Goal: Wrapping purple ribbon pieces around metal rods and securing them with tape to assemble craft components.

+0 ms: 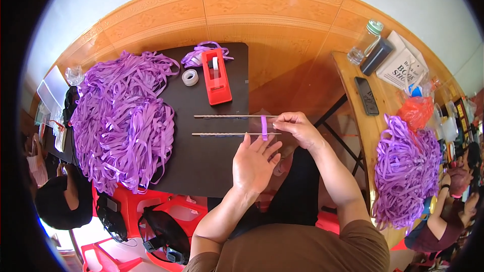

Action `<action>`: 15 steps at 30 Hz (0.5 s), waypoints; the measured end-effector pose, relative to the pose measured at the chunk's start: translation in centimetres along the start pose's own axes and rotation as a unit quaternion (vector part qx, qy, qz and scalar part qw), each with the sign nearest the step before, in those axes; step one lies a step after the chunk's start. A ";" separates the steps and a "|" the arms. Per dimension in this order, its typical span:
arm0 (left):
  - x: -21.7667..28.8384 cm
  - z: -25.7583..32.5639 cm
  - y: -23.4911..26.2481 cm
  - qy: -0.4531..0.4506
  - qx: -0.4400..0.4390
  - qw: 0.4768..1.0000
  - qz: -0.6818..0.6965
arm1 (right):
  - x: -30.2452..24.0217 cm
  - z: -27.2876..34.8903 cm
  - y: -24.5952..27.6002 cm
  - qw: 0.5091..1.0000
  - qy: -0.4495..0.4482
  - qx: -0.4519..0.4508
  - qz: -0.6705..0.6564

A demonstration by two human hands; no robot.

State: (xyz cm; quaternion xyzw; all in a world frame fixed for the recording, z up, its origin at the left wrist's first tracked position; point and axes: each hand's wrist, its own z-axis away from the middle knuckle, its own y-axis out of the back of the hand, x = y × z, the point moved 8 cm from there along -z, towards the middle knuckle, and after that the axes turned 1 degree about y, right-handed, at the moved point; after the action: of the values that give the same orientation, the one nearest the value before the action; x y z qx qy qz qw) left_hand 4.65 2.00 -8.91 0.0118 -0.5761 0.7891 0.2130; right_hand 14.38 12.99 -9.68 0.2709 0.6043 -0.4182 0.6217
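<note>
Two thin twisted rods, an upper rod (222,116) and a lower rod (217,134), lie parallel and reach past the dark table's right edge. Near their right ends a short purple ribbon strip (264,127) spans both. My left hand (253,165) is palm up with fingers stretched out, its fingertips at the lower rod and just below the strip. My right hand (298,130) has thumb and finger pinched together beside the rods' right ends. What sits in that pinch is too small to make out.
On the dark table (196,166) are a big heap of purple ribbon (126,121), a tape roll (190,77) and a red tape dispenser (217,78). The wooden table (348,75) at right holds a phone (366,95), a bottle and more ribbon (406,176). People sit at both sides.
</note>
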 end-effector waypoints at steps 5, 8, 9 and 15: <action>0.1 0.2 -0.3 -0.003 0.002 1.000 -0.008 | 0.6 -0.2 0.0 0.998 0.042 -0.016 -0.039; 0.1 0.2 -0.3 0.000 -0.007 1.000 0.003 | 0.6 0.0 -0.4 0.997 0.061 -0.012 -0.050; 0.1 0.2 -0.4 0.000 -0.008 1.000 0.005 | 1.1 -0.2 -0.4 0.995 0.055 -0.018 -0.078; 0.0 0.3 -0.6 0.003 -0.017 1.000 0.008 | 4.9 -1.7 -1.7 0.988 -0.008 -0.077 -0.130</action>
State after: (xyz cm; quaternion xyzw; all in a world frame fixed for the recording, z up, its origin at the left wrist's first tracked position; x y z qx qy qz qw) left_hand 4.81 1.90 -8.29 0.0017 -0.5886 0.7810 0.2088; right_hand 11.69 12.63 -14.38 0.1375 0.6600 -0.4499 0.5857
